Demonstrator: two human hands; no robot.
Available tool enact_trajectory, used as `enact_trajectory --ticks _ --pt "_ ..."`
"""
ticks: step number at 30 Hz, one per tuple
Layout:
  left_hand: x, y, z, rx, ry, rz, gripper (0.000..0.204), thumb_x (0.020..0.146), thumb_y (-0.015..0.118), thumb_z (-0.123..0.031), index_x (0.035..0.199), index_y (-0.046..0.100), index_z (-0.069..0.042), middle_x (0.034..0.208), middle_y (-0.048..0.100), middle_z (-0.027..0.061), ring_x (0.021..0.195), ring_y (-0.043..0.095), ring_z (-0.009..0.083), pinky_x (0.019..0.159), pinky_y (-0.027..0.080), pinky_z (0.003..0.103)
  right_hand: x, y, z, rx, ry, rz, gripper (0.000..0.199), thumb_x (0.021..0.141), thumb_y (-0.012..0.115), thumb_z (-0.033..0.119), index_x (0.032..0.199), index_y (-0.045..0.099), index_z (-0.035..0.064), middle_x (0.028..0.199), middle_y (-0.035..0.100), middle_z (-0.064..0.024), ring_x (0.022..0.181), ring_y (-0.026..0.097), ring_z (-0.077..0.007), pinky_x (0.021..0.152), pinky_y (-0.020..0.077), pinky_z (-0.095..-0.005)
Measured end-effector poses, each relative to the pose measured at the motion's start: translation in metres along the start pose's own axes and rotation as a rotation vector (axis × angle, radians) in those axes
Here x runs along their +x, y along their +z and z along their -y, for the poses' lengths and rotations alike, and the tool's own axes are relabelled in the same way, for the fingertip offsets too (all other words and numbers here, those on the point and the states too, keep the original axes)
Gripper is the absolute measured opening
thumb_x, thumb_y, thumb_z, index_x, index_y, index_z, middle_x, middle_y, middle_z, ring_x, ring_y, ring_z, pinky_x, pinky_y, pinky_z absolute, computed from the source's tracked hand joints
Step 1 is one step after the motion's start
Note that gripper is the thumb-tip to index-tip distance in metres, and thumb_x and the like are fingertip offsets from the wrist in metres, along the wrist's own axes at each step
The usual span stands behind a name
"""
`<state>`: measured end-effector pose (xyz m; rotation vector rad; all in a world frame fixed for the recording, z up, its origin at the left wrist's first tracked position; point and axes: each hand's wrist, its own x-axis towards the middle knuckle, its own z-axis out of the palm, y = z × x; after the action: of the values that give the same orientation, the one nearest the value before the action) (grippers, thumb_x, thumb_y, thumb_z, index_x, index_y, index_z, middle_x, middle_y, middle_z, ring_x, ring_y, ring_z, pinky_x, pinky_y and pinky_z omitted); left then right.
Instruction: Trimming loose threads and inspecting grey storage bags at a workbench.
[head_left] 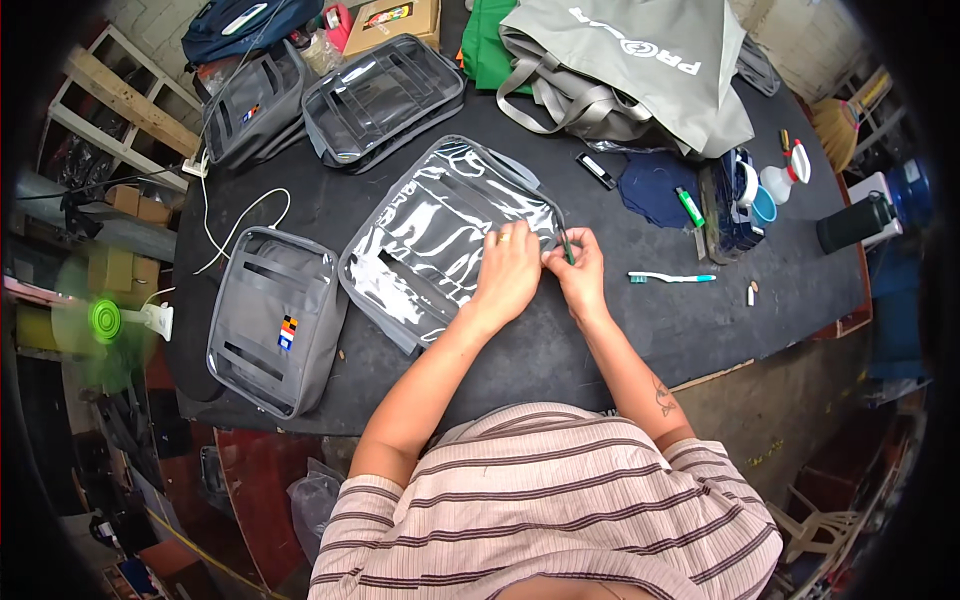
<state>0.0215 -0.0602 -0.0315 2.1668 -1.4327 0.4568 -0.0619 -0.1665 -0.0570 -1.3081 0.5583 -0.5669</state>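
A grey bag with a clear, shiny plastic top (pixel 430 220) lies in front of me at the middle of the table. My left hand (pixel 508 265) rests on that top near its right side, fingers stretched out and pressing down. At the bag's right edge, my right hand (pixel 580 275) is closed on a slim dark green tool (pixel 569 250). The tool's dark tip reaches up along the grey edging; its exact kind is too small to make out. To the left stands a similar grey bag (pixel 225 340) with a small coloured flag patch.
Two more clear-topped bags (pixel 385 100) lie at the back left, with a white cable (pixel 240 235) nearer. A large grey tote (pixel 630 60) sits at the back. Rightward are a toothbrush (pixel 672 278), a green lighter (pixel 690 207), a spray bottle (pixel 785 178) and a dark bottle (pixel 855 222).
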Motion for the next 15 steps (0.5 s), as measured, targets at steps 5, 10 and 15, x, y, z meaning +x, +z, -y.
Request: enact_trajectory --ticks 5,10,15 --pt "0.000 -0.006 0.014 -0.450 -0.216 0.057 0.006 0.078 0.063 -0.002 0.084 0.062 -0.003 0.094 0.057 0.0081 0.092 0.056 0.0287 0.082 0.043 0.041 -0.002 -0.003 0.002 -0.015 0.031 -0.013 0.031 0.078 0.064 -0.007 0.100 0.045 0.0042 0.075 0.061 -0.0027 0.071 0.058 -0.0081 0.065 0.0456 -0.0210" --pt "0.004 -0.019 0.012 -0.374 -0.033 0.146 0.007 0.076 0.065 -0.003 0.083 0.065 -0.004 0.092 0.059 0.0062 0.089 0.058 0.0270 0.083 0.044 0.040 -0.003 -0.003 0.007 -0.069 0.040 -0.016 0.031 0.078 0.064 -0.007 0.100 0.045 0.0045 0.075 0.061 -0.0036 0.071 0.059 -0.0086 0.065 0.0458 -0.0210" --pt "0.006 -0.017 0.006 -0.191 0.030 0.189 0.004 0.077 0.064 -0.005 0.077 0.062 -0.001 0.091 0.057 0.0090 0.090 0.057 0.0277 0.083 0.045 0.041 -0.004 -0.001 0.014 -0.027 0.049 0.008 0.031 0.078 0.063 -0.008 0.098 0.044 0.0042 0.074 0.061 -0.0041 0.070 0.060 -0.0098 0.064 0.0471 -0.0224"
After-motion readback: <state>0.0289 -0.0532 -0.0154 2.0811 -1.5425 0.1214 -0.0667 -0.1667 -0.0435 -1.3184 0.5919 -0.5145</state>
